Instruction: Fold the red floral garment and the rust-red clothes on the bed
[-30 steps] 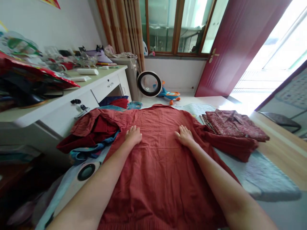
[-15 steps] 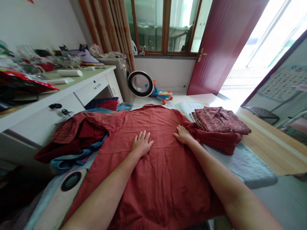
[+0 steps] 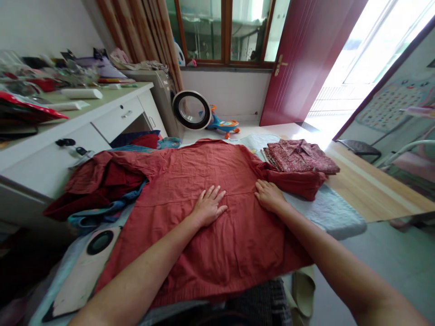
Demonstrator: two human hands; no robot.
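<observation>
A rust-red shirt (image 3: 204,172) lies spread flat, back side up, over a pale padded surface (image 3: 336,213). My left hand (image 3: 209,206) rests palm down on the middle of the shirt, fingers spread. My right hand (image 3: 268,195) lies flat at the shirt's right side, near where the right sleeve (image 3: 299,183) folds outward. Neither hand holds anything. The shirt's left sleeve (image 3: 98,179) is bunched over a blue garment (image 3: 102,213).
A folded patterned red garment (image 3: 299,156) sits at the far right of the padded surface. A white desk (image 3: 68,136) with clutter stands left. A round fan (image 3: 190,111) and toy car (image 3: 222,126) are on the floor by the dark red door (image 3: 306,59).
My left hand slid rightward toward the shirt's centre and opened its fingers. My right hand drew slightly nearer along the right side. The view turned to the right.
</observation>
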